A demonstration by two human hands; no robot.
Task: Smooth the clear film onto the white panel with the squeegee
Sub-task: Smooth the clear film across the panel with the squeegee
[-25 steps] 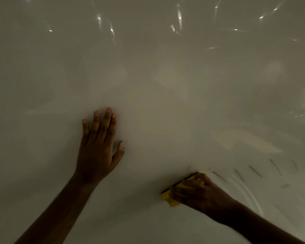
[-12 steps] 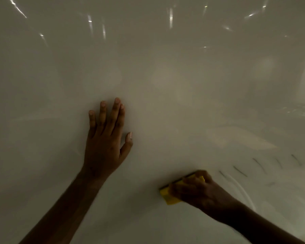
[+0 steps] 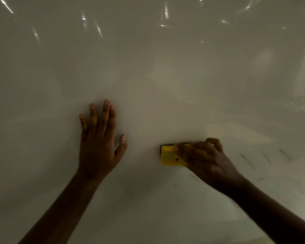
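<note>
Left hand [image 3: 99,143] lies flat and spread on the film-covered white panel [image 3: 165,81], likely anchoring it, while right hand [image 3: 203,158] grips the yellow squeegee [image 3: 169,156] pressed against the surface.

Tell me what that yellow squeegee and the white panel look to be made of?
Yellow squeegee: apparently moulded plastic, matte, with a dark strip along its top edge, perhaps felt or rubber. White panel: smooth and glossy, given the streaked light reflections; painted metal or plastic under film, I cannot tell.
</note>
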